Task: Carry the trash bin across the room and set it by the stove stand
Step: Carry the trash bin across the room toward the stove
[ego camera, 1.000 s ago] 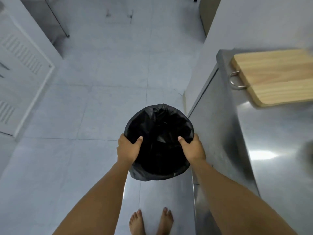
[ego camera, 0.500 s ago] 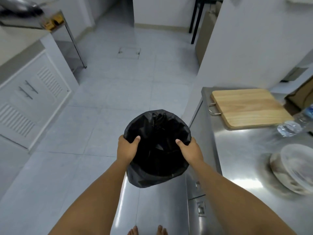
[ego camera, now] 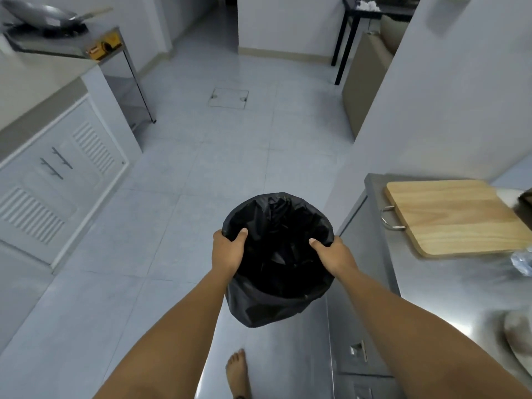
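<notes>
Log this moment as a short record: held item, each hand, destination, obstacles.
held item: trash bin, lined with a black bag, lifted off the floor
left hand: left hand gripping the bin's rim, thumb inside
right hand: right hand gripping the opposite rim
destination: stove stand far left, a wok on top
obstacles: steel counter close on the right, bearing a cutting board

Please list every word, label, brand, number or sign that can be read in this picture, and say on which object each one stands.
No text can be read in this view.
Yellow panel on the front of the stove: it carries dark marks, too small and blurred to read.
Trash bin, cutting board, cabinet doors: no print visible.
</notes>
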Motion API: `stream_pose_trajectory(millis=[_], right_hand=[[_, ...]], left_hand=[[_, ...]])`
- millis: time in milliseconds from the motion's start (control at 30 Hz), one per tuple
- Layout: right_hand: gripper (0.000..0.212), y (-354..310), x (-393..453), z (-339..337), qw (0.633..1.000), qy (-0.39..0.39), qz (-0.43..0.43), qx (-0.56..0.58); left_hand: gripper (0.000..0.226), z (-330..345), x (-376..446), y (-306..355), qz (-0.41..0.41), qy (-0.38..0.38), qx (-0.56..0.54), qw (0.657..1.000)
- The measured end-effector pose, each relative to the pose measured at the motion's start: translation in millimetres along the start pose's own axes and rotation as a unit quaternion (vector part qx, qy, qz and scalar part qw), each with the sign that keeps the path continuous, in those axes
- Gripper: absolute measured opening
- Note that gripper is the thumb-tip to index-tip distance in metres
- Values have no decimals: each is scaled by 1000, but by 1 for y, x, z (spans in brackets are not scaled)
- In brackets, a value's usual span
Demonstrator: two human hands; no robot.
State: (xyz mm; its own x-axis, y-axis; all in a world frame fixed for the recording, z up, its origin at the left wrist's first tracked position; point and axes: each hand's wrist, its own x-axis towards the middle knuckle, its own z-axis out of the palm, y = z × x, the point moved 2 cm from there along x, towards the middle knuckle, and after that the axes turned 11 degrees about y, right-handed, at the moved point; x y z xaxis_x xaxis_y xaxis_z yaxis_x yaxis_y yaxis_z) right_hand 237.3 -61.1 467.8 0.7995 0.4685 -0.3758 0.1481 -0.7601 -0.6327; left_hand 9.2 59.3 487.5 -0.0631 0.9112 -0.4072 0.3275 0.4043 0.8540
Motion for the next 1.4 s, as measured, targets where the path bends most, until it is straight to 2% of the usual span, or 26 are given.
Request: stream_pose_trajectory(millis=[500,600,1000,1400], right_hand=[[77,-162,152,23,998,51,-22,36],[83,-192,197,20,997,60,-28,27],[78,-300,431,-10,999,45,-17,22],[74,-408,639,3,999,23,-10,21]], left_hand=[[69,61,187,129,41,-42,17,998],[69,89,224,157,55,-37,21,998],[74,241,366,288,23,-51,8,998],[75,370,533,399,11,-45,6,999]])
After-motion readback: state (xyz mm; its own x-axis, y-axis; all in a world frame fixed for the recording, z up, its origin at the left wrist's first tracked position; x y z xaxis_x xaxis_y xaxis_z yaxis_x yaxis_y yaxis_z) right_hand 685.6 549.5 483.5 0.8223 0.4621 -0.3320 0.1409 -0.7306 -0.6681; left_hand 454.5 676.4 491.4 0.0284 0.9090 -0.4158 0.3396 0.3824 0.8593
